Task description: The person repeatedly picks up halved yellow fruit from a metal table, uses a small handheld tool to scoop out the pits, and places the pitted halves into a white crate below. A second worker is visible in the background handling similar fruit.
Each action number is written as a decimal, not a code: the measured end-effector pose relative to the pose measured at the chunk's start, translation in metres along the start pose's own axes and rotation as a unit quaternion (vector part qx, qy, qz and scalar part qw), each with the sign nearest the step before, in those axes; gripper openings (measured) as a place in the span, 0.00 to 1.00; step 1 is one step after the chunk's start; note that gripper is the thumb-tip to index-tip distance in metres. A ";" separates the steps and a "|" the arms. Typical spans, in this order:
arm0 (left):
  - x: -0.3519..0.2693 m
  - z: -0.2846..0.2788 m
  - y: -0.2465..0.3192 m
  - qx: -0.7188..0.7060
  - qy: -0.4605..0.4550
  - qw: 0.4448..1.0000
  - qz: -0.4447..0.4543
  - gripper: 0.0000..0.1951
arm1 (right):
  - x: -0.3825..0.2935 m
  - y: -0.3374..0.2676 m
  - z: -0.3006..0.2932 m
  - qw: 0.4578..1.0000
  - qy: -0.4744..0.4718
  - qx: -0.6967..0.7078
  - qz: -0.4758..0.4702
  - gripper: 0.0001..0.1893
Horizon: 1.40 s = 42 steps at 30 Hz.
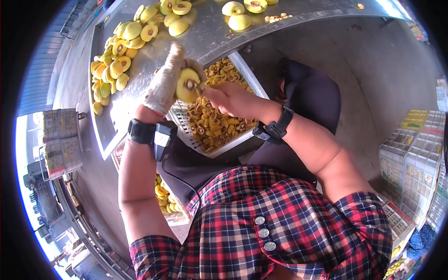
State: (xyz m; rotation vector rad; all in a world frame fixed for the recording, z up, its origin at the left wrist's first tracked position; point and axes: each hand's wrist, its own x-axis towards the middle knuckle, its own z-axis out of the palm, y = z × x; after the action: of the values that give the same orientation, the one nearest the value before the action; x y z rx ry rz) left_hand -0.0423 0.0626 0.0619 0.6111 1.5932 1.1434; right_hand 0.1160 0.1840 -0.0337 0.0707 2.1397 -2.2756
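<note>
My left hand [164, 75], in a whitish knit glove, grips a halved yellow fruit [186, 91] with its cut face up. A brown hollow with a pale spot shows in the middle of that face. My bare right hand [229, 99] is at the fruit's right edge, fingers curled inward. Whether a small tool sits in those fingers is too blurred to tell. Below both hands stands a white plastic crate [250, 75] full of brown and yellow fruit scraps [224, 122].
A metal table [206, 42] carries a heap of yellow fruit halves [117, 68] along its left side. More halves [239, 21] and small pale pieces [278, 17] lie near its front edge. Stacked crates [409, 164] stand at right. Yellow fruit [164, 197] fills a container by my left leg.
</note>
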 end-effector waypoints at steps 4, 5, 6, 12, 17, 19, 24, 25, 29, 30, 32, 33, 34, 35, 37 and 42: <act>-0.006 0.011 -0.013 -0.086 0.156 0.979 0.096 0.38 | 0.003 -0.013 -0.009 0.985 -0.016 0.161 0.057 0.32; 0.001 0.017 -0.020 -0.070 0.210 0.966 0.132 0.35 | 0.003 -0.014 -0.007 0.980 -0.025 0.190 0.048 0.32; 0.008 0.025 -0.030 -0.063 0.250 0.950 0.176 0.32 | 0.004 -0.014 -0.007 0.976 -0.041 0.205 0.058 0.33; 0.017 0.026 -0.053 -0.100 0.279 0.915 0.275 0.17 | 0.005 -0.008 0.006 0.985 -0.035 0.162 0.053 0.32; 0.017 0.006 -0.041 -0.231 0.193 0.946 0.122 0.25 | 0.008 -0.010 0.009 0.997 0.010 0.064 0.032 0.30; 0.015 0.006 -0.039 -0.244 0.202 0.939 0.131 0.27 | 0.009 -0.012 0.009 0.991 -0.018 0.120 0.051 0.30; 0.011 0.025 -0.054 -0.228 0.300 0.897 0.231 0.26 | 0.008 -0.013 0.008 0.964 -0.076 0.243 0.075 0.30; 0.013 0.027 -0.057 -0.199 0.327 0.889 0.251 0.23 | 0.007 -0.012 0.009 0.947 -0.100 0.289 0.096 0.30; 0.012 0.023 -0.054 -0.148 0.335 0.907 0.207 0.20 | 0.003 -0.010 0.013 0.966 -0.084 0.229 0.092 0.30; 0.014 0.021 -0.051 -0.151 0.319 0.918 0.180 0.19 | 0.001 -0.010 0.014 0.966 -0.089 0.227 0.088 0.32; 0.011 0.022 -0.048 -0.160 0.290 0.928 0.170 0.19 | -0.002 -0.010 0.016 0.964 -0.093 0.237 0.076 0.31; 0.009 0.023 -0.047 -0.164 0.261 0.934 0.179 0.19 | -0.003 -0.010 0.016 0.962 -0.095 0.241 0.080 0.31; 0.008 0.024 -0.046 -0.169 0.256 0.932 0.191 0.18 | -0.004 -0.011 0.016 0.950 -0.101 0.277 0.098 0.31; 0.006 0.025 -0.046 -0.158 0.258 0.936 0.180 0.18 | -0.004 -0.011 0.015 0.936 -0.107 0.314 0.116 0.30; 0.003 0.023 -0.045 -0.132 0.203 0.951 0.194 0.17 | -0.008 -0.012 0.013 0.913 -0.124 0.360 0.148 0.30; 0.001 0.016 -0.047 -0.113 0.208 0.957 0.169 0.17 | -0.011 -0.012 0.013 0.873 -0.176 0.413 0.193 0.30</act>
State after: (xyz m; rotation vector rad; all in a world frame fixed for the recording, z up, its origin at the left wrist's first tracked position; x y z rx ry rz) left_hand -0.0211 0.0501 0.0195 0.5238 1.7099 1.7775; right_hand 0.1262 0.1712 -0.0200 0.0747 0.7896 -2.4947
